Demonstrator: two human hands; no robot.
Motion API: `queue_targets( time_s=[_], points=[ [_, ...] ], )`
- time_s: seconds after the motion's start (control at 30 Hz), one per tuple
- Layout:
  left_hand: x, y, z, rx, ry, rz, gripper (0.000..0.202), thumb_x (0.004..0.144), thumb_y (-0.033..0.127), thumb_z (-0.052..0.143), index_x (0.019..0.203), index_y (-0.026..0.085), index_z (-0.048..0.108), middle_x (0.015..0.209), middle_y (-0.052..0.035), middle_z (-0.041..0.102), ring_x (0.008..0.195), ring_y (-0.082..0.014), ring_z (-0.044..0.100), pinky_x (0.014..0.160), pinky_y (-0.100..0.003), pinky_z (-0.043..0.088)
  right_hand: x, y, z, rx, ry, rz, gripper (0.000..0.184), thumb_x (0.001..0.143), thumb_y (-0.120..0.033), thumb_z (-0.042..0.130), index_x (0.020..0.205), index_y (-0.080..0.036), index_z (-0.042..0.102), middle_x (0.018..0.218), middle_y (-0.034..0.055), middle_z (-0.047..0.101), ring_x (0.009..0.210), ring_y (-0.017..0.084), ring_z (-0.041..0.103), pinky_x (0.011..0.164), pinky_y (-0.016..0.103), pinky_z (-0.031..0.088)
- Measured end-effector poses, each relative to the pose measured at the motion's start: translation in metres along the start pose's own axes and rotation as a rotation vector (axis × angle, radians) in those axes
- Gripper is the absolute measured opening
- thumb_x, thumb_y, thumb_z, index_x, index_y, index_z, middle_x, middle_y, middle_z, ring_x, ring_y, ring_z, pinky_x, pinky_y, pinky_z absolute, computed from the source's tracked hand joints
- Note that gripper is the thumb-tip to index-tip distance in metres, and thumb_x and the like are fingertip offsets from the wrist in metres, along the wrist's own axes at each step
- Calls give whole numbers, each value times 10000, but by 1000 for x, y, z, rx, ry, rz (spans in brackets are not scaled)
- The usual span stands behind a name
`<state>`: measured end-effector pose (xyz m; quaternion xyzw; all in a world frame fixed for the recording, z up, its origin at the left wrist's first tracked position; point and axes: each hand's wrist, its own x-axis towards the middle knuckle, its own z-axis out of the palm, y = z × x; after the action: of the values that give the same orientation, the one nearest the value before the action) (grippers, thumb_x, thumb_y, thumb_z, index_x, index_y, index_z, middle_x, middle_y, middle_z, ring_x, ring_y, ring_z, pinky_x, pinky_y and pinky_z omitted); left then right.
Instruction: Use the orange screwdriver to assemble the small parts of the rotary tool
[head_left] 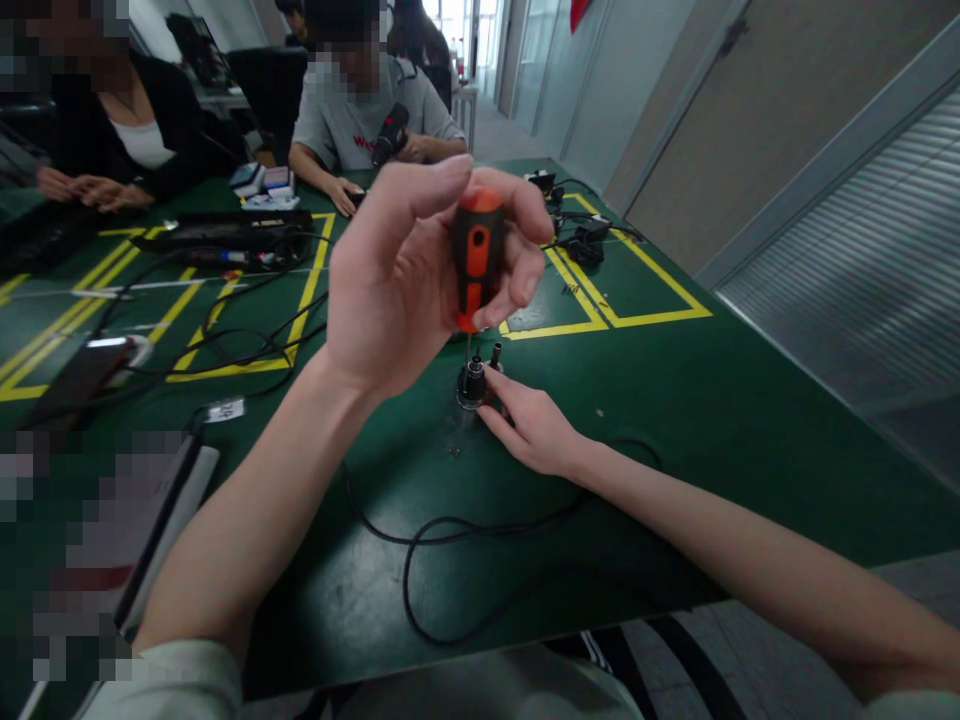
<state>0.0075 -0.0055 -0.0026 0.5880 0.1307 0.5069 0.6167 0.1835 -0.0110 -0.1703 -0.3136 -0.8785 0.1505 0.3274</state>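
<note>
My left hand (397,280) is raised over the table with its fingers curled round the handle of an orange and black screwdriver (478,262). The thin shaft points down at a small black round part with a stepped top (471,388) standing on the green table. Whether the tip sits in a screw is too small to tell. From the right, my right hand (536,428) grips that black part between thumb and fingers. A short dark post (497,352) sticks up just behind it. Tiny bits, perhaps screws (453,452), lie on the tabletop in front of the part.
A black cable (450,530) loops across the green table (750,430) near me. Yellow tape (660,318) marks off areas. A phone (82,375), cables and a black tray (232,230) lie left. Across the table, a person (420,95) holds a power drill (391,133); another sits left.
</note>
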Motion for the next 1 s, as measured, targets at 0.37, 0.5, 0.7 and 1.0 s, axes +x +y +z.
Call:
queue_targets(
  time_s=[0.37,0.5,0.7,1.0],
  points=[
    [1,1,3,6,26,-12,210,1013,275,463,823,196,508,633,21,557,432,-69,396,449,-222,245,-4,3,0,-9,23,3,467,1081,-272,453,1537,-189,393,1297,166,723,1078,302,747,895,468,630],
    [2,2,1,-29,-17,-19,458,1075,414,339,862,144,642,668,-29,588,524,-99,495,516,-225,377,-4,3,-1,-13,16,-2,467,1083,-268,450,1538,-178,395,1312,179,715,1096,309,746,900,475,634],
    [0,-6,4,-2,33,8,167,1034,202,524,869,182,514,742,37,604,590,-56,590,570,-166,425,-5,3,-2,-14,9,18,471,1082,-279,446,1540,-182,398,1166,148,759,989,295,764,860,461,641],
    [2,0,1,-25,-38,-50,521,1082,469,324,793,162,630,652,-26,523,557,-104,474,537,-227,386,-5,5,1,-19,19,2,478,1086,-283,439,1552,-194,384,1332,177,710,1121,313,744,922,491,632]
  ],
)
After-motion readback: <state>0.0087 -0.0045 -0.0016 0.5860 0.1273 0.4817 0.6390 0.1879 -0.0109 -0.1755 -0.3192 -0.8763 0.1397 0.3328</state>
